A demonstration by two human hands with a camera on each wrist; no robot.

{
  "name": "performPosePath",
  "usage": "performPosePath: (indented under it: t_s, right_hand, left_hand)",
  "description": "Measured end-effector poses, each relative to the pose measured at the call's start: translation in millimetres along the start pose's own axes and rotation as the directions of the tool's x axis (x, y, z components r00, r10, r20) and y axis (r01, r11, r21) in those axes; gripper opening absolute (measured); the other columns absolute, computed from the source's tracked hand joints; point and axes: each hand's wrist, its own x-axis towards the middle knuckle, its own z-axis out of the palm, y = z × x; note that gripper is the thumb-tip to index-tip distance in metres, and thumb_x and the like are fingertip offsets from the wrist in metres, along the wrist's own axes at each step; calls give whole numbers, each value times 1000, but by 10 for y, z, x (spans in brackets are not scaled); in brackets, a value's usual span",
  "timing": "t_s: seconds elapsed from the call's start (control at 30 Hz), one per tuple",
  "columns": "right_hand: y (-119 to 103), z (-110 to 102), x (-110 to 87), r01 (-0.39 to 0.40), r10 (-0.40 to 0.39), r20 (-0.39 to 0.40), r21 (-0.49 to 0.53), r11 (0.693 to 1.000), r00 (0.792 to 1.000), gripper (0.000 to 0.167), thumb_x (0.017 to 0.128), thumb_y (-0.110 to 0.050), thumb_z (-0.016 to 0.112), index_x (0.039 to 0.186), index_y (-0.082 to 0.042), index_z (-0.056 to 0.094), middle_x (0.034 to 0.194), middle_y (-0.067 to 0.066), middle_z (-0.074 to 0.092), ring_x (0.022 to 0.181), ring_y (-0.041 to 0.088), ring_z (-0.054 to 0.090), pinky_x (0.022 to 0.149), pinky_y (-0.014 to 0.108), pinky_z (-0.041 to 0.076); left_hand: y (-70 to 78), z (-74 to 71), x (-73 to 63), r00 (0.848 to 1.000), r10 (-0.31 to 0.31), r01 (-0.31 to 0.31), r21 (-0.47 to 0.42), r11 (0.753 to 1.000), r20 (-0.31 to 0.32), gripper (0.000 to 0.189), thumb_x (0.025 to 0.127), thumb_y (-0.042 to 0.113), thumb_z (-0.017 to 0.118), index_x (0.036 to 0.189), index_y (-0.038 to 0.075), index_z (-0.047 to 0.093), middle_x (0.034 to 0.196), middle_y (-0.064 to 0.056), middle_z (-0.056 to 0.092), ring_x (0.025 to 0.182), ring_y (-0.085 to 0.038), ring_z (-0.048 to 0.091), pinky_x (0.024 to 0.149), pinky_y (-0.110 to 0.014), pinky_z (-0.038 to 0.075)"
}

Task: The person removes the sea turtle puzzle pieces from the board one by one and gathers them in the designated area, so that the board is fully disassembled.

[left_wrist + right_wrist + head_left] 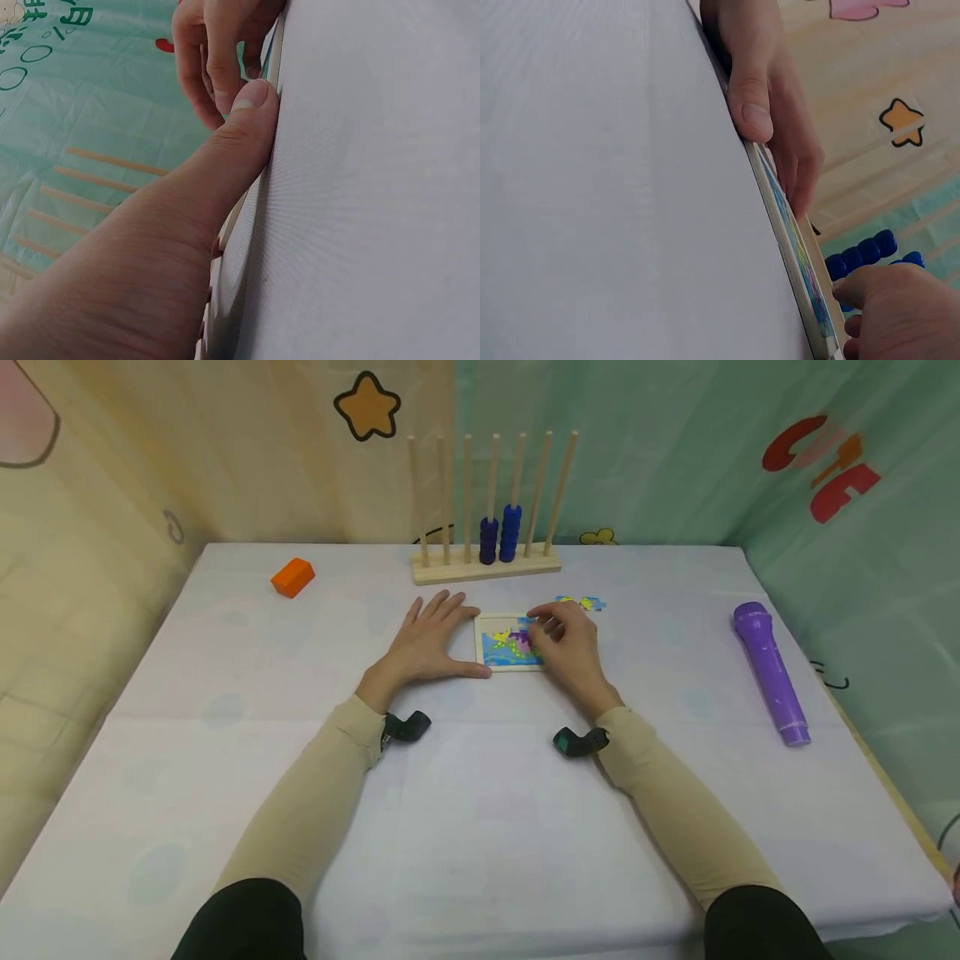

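A small picture puzzle in a pale wooden frame [512,667] lies on the table, its picture blue, yellow, green and purple. My left hand [429,639] is spread at its left side, thumb at the near corner and a fingertip by the far one. Over the right part of the puzzle bends my right hand [572,647], its thumb and index finger close above the picture. Whether a piece sits between those fingertips I cannot tell. Just beyond that hand lie blue and yellow puzzle pieces [592,603], partly hidden by it.
Behind the puzzle stands a wooden peg rack [487,572] with dark blue beads [510,533] on two rods. An orange block [292,577] lies at the far left. A purple flashlight-shaped cylinder [772,672] lies at the right. Printed curtains [645,452] hang behind the table.
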Motion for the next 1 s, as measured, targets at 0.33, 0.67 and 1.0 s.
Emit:
performPosePath:
  t_s: [0.33,0.67,1.0]
  right_hand:
    - [-4,40,10,129,-119,141,-65,990,983,15,101,-13,71,113,-9,78,116,14,60,108,29,54,88,40,48]
    - [1,80,74,158,-151,69,-95,983,986,14,97,-9,73,109,-3,74,109,15,63,101,30,58,85,41,48]
    - [-108,181,219,-64,57,-38,-219,974,998,32,93,-28,80,101,0,68,98,17,60,88,31,54,79,41,45]
  left_hand:
    - [11,-5,2,1000,-4,4,-1,1000,14,107,78,80,73,162,24,38,177,-7,17,165,-32,3,131,-60,-4]
    - [-1,-14,5,1000,-6,6,-1,1000,6,108,77,80,75,162,24,39,177,-7,18,166,-31,3,131,-60,-4]
    - [11,-13,2,1000,-13,13,-5,1000,7,106,78,80,74,161,25,40,177,-6,18,166,-30,3,131,-60,-4]
